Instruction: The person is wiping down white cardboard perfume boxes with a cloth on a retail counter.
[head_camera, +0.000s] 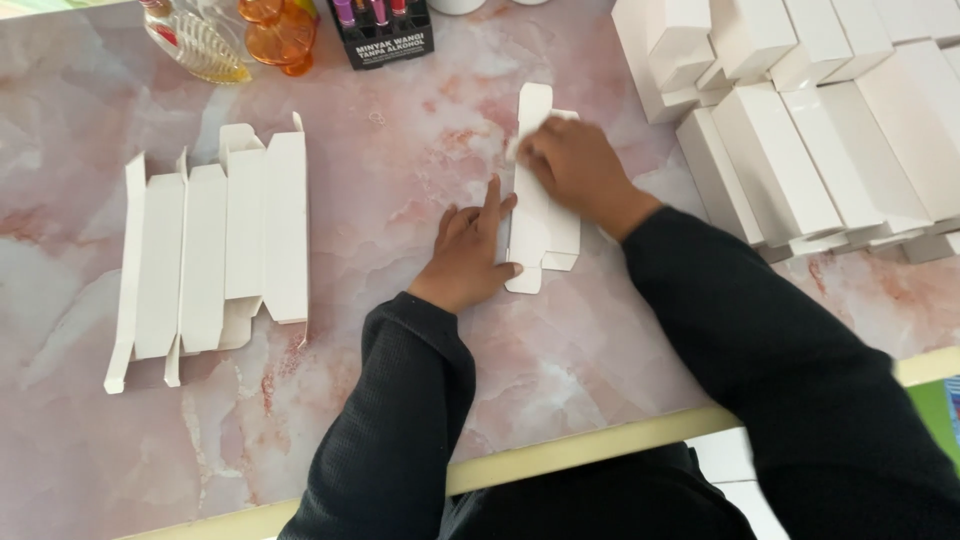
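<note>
My left hand (468, 255) lies flat with fingers spread, pinning the near end of a flat white carton blank (541, 205) to the pink marble table (400, 150). My right hand (572, 168) presses its far end, rubbing down a crease. I judge the folding half done; next it needs popping open. Finished boxes (820, 110) pile beyond.

flat white carton blank (540, 215) under both grips | flat white blanks (215, 255) well left of grips | folded white boxes (810, 120) stacked right | black labelled box (385, 35) beyond, left
</note>
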